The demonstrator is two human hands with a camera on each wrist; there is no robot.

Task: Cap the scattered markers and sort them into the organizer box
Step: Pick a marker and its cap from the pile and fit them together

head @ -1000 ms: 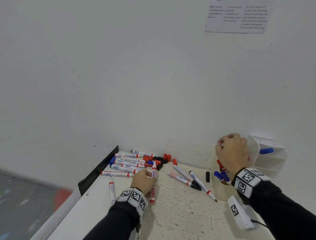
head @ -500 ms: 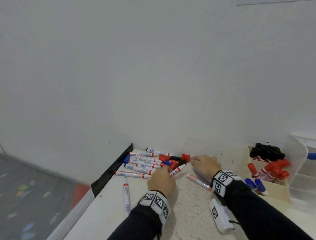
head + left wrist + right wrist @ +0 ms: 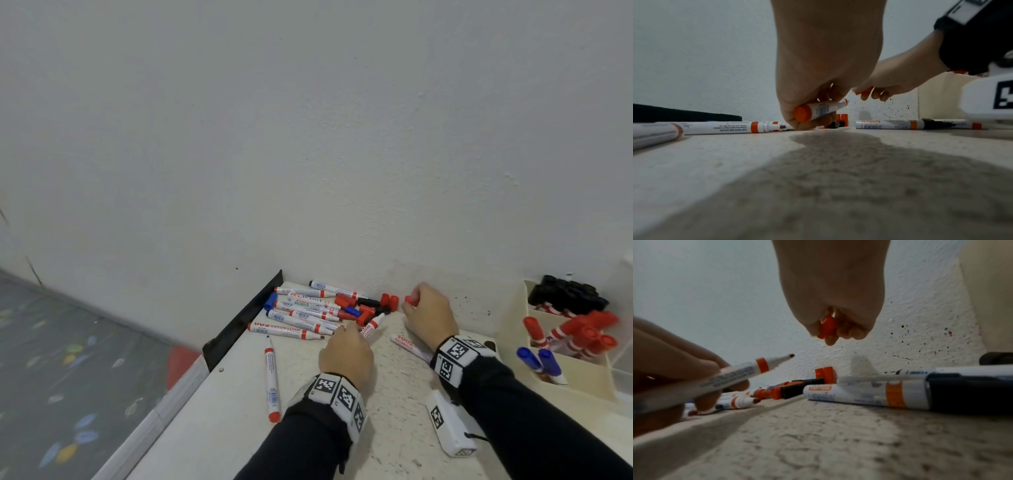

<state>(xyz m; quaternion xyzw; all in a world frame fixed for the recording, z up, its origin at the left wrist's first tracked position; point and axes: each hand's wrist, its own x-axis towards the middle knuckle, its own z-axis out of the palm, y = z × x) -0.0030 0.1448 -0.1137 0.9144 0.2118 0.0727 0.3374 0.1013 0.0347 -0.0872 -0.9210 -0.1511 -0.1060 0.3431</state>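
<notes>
My left hand (image 3: 346,342) grips an uncapped red marker (image 3: 371,325) just above the table; the left wrist view shows its red end (image 3: 802,112), the right wrist view its bare tip (image 3: 791,355). To its right, near the wall, my right hand (image 3: 416,305) pinches a red cap (image 3: 410,300), also seen in the right wrist view (image 3: 828,327). A pile of markers and loose caps (image 3: 318,306) lies by the wall at the left. The cream organizer box (image 3: 582,380) at the right holds black, red and blue capped markers in separate compartments.
One red marker (image 3: 271,377) lies alone toward the table's left edge. More markers (image 3: 407,344) lie under my right wrist. A black strip (image 3: 239,325) runs along the table's left end. A white tagged device (image 3: 448,425) hangs below my right wrist.
My right hand left the organizer box, came left to the pile and picked up a red cap. My left hand lifted the red marker and turned its tip toward the right hand.
</notes>
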